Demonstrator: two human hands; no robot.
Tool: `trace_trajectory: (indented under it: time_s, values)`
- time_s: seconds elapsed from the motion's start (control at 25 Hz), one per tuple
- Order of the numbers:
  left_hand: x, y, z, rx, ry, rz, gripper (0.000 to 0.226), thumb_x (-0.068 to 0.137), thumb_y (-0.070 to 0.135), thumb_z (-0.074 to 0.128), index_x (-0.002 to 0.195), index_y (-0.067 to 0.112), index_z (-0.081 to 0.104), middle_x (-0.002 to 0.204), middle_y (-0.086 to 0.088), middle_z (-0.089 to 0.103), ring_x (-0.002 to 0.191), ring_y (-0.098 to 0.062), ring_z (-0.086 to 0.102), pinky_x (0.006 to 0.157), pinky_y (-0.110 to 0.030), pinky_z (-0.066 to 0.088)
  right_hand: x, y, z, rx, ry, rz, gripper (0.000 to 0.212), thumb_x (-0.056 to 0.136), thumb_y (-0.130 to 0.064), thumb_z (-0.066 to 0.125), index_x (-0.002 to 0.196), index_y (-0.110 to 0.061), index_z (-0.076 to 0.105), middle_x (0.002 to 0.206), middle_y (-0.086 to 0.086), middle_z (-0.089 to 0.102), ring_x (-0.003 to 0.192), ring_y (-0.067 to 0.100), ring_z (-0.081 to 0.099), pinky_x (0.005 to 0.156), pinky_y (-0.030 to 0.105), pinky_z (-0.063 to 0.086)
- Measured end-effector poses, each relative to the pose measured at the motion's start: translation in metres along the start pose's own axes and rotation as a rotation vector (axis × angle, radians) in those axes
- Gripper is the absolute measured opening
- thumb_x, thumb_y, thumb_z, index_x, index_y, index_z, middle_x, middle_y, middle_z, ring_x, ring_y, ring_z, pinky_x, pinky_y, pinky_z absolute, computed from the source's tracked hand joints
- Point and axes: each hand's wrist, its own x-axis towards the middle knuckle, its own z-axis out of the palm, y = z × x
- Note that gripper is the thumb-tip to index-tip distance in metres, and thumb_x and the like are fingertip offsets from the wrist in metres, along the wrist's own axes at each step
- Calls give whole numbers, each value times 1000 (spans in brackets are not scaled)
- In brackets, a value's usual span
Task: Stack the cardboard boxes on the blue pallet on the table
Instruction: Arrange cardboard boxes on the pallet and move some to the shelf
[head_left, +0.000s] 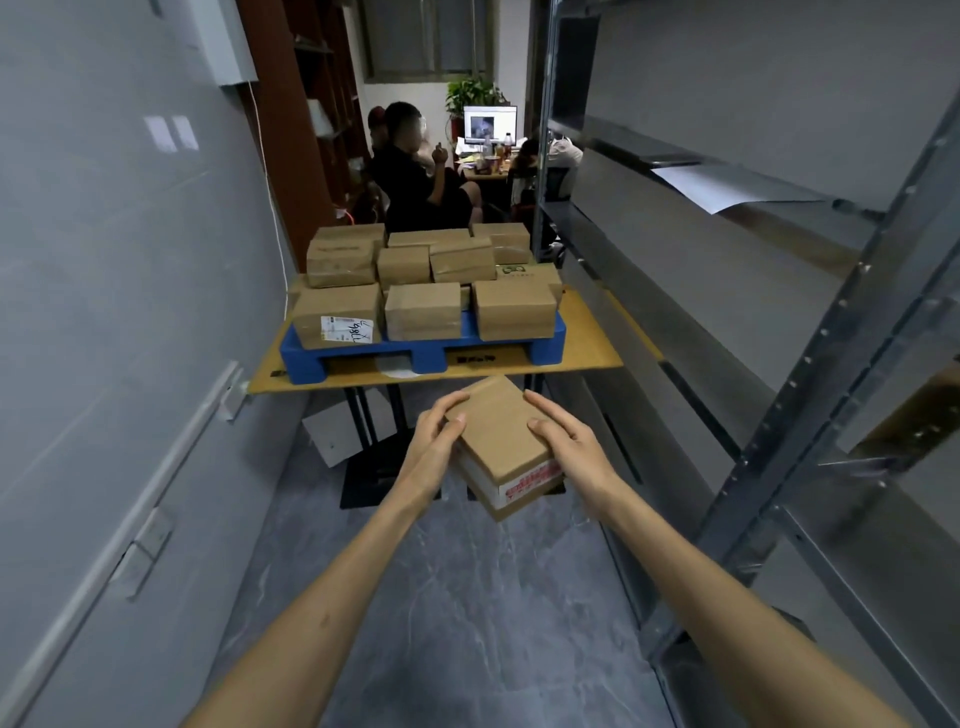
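Two hands hold one cardboard box (501, 441) in the air, short of the table (587, 358) and low against its near edge. The left hand (434, 441) and the right hand (569, 447) clamp opposite sides, thumbs on top and fingers curled round. The box is tilted, its labelled end lower.

Risks, as judged:
- The side grip could slip on the tilt.
- The lift could clip the table edge.
- The blue pallet (431, 356) has a full front row, so the box must go on the stacked boxes (423, 312). The upper tier looks uneven, and a nudge could shift it.
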Motion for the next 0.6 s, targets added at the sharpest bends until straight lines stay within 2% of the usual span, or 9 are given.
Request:
trace_trajectory:
  time_s: [0.08,0.2,0.32,0.48,0.6]
  values:
    - [36,-5,11,-32,47,4,39,90,56,48,127,46,54,134,1,46,121,-20,49,105,-54,44,41,2,-10,28,22,-7,41,94,-46,56,134,-55,50,120,-8,64,94,9,68,74,24,54]
    - [89,-7,28,-61,112,3,38,90,54,52,127,44,56,135,-2,46,122,-22,50,103,-53,46,99,1,-28,82,59,-23,53,93,-50,58,143,-50,41,128,-3,58,106,15,64,91,38,55]
    - [143,-4,49,-63,210,28,34,96,48,55,129,41,56,134,0,45,120,-18,49,95,-34,48,154,-5,-47,71,98,-80,58,95,-47,58,147,-51,32,140,-1,47,124,18,53,106,47,45]
    - [202,-6,77,-55,331,21,31,99,40,55,130,40,55,131,2,42,114,1,45,90,-16,38,209,-6,-62,-79,105,-125,63,97,-45,55,151,-48,23,153,0,27,138,19,35,114,46,35]
    - [236,-8,95,-36,410,33,32,99,37,56,131,38,53,133,0,37,114,-6,47,88,-10,34,239,-1,-65,-138,109,-115,61,99,-47,51,153,-46,23,161,1,13,144,24,27,116,46,32]
